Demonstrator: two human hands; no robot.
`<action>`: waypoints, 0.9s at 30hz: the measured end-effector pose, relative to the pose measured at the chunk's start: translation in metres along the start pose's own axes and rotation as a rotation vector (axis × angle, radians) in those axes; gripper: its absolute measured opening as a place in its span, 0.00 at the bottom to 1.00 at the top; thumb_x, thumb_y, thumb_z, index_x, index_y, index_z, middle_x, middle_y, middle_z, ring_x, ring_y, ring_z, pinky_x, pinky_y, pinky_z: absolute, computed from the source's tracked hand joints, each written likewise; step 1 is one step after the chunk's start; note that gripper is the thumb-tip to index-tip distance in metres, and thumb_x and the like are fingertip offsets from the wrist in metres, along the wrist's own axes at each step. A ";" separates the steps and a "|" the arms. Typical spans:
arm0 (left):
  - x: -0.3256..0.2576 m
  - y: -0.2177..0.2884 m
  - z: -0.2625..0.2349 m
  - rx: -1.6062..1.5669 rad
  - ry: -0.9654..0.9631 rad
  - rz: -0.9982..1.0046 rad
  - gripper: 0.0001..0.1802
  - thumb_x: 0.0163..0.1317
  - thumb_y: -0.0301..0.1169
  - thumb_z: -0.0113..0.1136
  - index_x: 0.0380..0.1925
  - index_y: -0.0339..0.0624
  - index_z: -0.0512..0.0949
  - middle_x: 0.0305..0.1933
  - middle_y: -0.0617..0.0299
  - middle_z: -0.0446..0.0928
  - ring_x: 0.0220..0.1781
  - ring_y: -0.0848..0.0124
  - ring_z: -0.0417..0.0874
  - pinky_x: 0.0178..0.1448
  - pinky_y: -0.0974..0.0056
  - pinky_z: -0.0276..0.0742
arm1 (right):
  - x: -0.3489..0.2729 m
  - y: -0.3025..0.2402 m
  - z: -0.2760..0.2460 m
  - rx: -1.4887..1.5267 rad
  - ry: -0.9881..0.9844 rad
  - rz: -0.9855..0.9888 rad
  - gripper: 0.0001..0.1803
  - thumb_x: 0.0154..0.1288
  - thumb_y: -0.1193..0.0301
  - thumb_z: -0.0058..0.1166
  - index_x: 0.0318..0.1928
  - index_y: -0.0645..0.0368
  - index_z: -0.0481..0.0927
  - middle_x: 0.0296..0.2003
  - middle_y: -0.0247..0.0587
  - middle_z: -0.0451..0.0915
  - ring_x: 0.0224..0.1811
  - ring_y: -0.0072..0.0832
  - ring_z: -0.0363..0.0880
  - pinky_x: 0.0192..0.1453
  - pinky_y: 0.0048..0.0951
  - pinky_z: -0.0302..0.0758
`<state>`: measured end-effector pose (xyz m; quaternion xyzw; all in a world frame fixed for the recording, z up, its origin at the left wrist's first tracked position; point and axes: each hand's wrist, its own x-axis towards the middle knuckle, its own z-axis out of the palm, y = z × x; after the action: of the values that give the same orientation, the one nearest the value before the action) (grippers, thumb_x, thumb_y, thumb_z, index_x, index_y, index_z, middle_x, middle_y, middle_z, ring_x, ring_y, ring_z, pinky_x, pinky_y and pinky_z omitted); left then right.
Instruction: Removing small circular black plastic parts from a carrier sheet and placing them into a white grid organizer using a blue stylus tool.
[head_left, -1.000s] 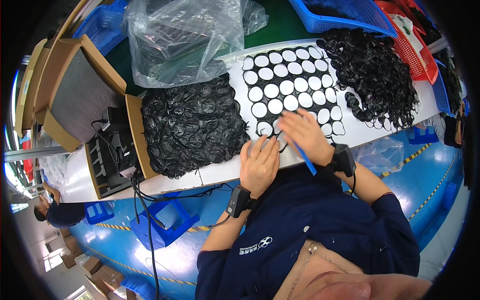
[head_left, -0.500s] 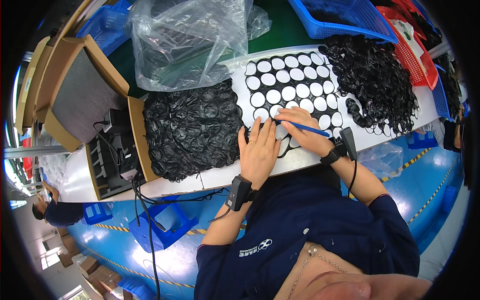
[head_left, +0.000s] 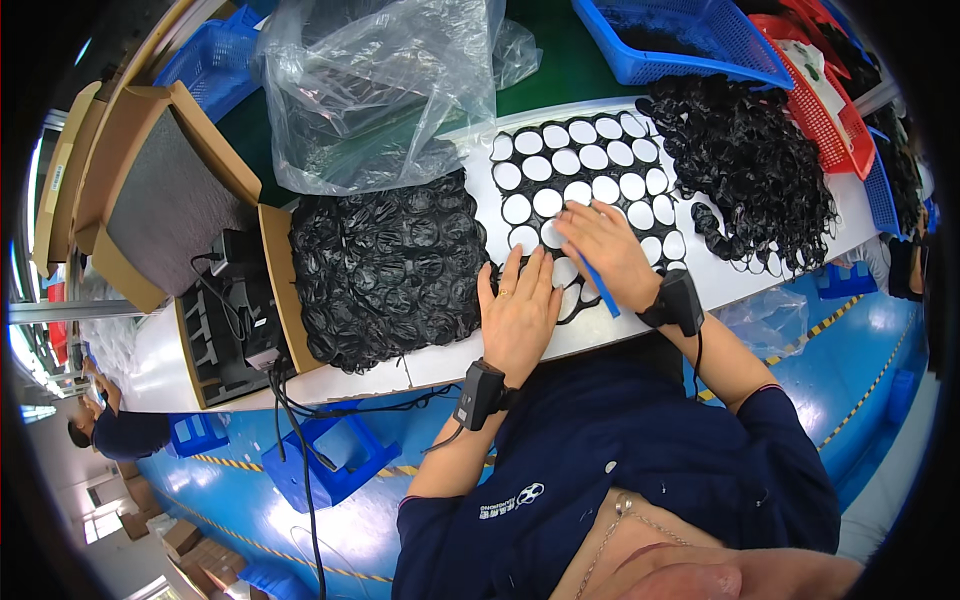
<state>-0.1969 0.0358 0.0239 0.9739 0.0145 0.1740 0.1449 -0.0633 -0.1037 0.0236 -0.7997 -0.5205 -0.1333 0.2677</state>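
Note:
My left hand [head_left: 517, 312] lies flat with fingers stretched out on the near left corner of a black sheet [head_left: 560, 183] full of round holes, through which white shows. My right hand [head_left: 610, 258] is beside it, over the sheet's near rows. A thin blue pen-like stick [head_left: 600, 287] is held under its fingers, one end pointing back towards me; its other end is hidden by the hand. Left of my left hand lies a black, glossy, crinkled sheet [head_left: 390, 270] with rows of round bulges. A tangled heap of black ring-shaped strips [head_left: 745, 160] lies to the right.
Clear plastic bagging [head_left: 385, 90] covers the far edge of the crinkled sheet. An open cardboard box [head_left: 285, 260] with cables and black devices stands left. Blue [head_left: 690, 65] and red baskets [head_left: 830, 125] are at the far right. A person [head_left: 125, 425] works at far left.
My right hand has turned, and the blue stick has swung from pointing right to pointing nearer my body. My left hand has hardly moved.

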 end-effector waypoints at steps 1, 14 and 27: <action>0.001 0.000 0.000 0.002 -0.001 0.002 0.22 0.63 0.36 0.61 0.55 0.40 0.78 0.60 0.60 0.77 0.67 0.59 0.71 0.68 0.43 0.60 | 0.003 0.012 -0.002 0.010 0.077 0.030 0.17 0.62 0.75 0.58 0.52 0.62 0.77 0.50 0.47 0.80 0.60 0.42 0.75 0.66 0.46 0.67; 0.005 -0.003 -0.003 -0.004 0.054 0.031 0.17 0.61 0.31 0.62 0.50 0.40 0.81 0.56 0.62 0.80 0.62 0.63 0.74 0.64 0.48 0.62 | -0.007 -0.010 -0.001 0.576 -0.047 0.372 0.14 0.72 0.66 0.51 0.49 0.58 0.84 0.50 0.44 0.83 0.59 0.39 0.77 0.66 0.39 0.68; 0.004 -0.005 -0.003 -0.009 0.046 0.024 0.17 0.60 0.30 0.62 0.50 0.40 0.81 0.56 0.62 0.80 0.62 0.63 0.74 0.63 0.47 0.62 | -0.006 -0.021 -0.001 0.115 -0.069 0.069 0.17 0.64 0.73 0.58 0.54 0.61 0.80 0.52 0.45 0.81 0.61 0.40 0.75 0.67 0.43 0.67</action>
<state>-0.1942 0.0415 0.0261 0.9691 0.0055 0.1981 0.1469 -0.0846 -0.1026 0.0273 -0.8045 -0.5085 -0.0663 0.2996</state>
